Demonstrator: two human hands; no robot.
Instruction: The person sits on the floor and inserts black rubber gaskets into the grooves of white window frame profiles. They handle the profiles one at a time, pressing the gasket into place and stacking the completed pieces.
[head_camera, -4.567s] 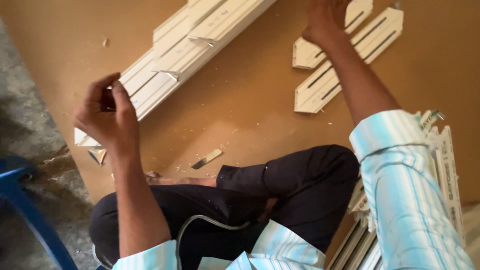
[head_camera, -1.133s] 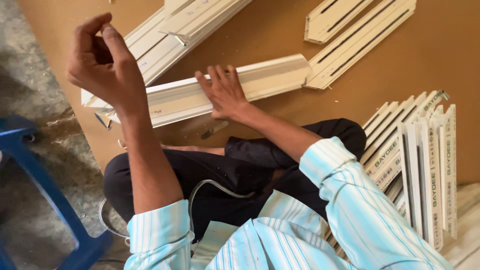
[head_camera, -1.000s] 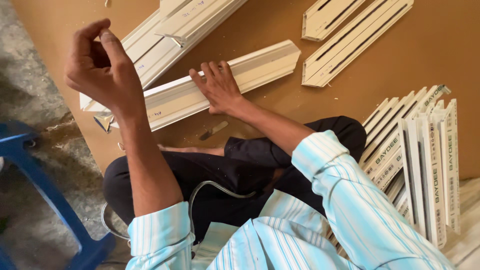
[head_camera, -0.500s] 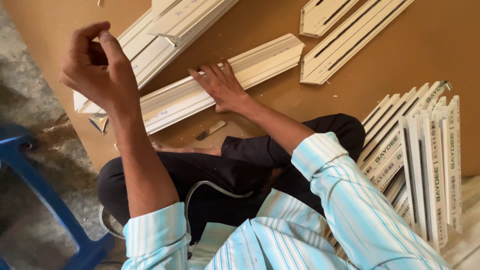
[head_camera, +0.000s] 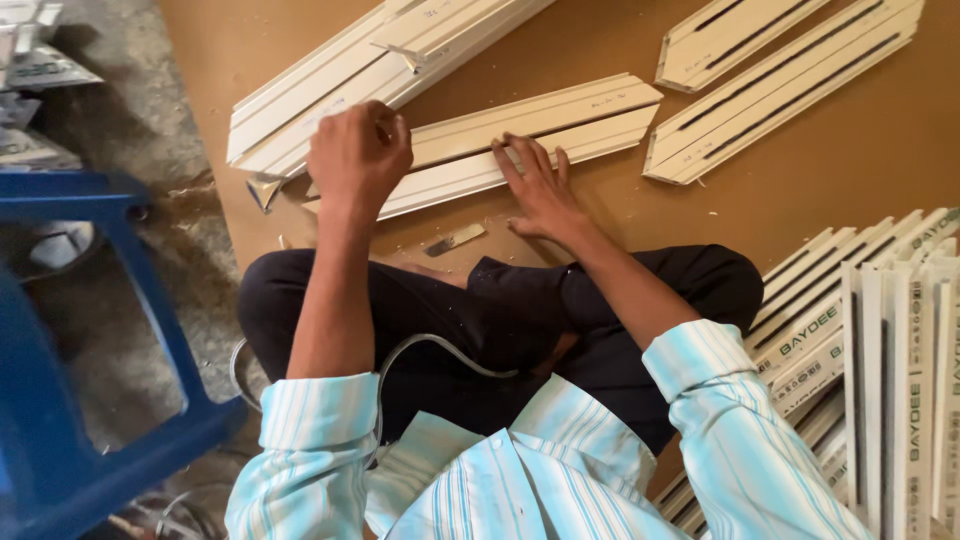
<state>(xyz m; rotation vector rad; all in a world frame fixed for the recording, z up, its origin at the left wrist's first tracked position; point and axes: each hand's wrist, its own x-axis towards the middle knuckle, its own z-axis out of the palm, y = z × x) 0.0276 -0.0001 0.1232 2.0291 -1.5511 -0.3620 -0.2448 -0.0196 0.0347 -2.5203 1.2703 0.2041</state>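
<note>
I sit cross-legged at a brown board (head_camera: 800, 210) lying on the floor. A pair of white moulded strips (head_camera: 560, 125) with angled ends lies across it in front of me. My right hand (head_camera: 535, 190) rests flat on the strips near their middle, fingers spread. Over their left end my left hand (head_camera: 355, 150) is curled into a fist, knuckles up. What it pinches is hidden now; the earlier frames show a small dark piece between its fingers.
More white strips are stacked at the upper left (head_camera: 380, 60), two cut pieces lie at the upper right (head_camera: 790, 80), and a bundle stands at my right (head_camera: 880, 340). A small metal offcut (head_camera: 455, 239) lies near my knee. A blue plastic stool (head_camera: 60, 330) stands left.
My left hand has come down from mid-air onto the left end of the strips. My right hand pulled the strips closer earlier and now stays flat on them.
</note>
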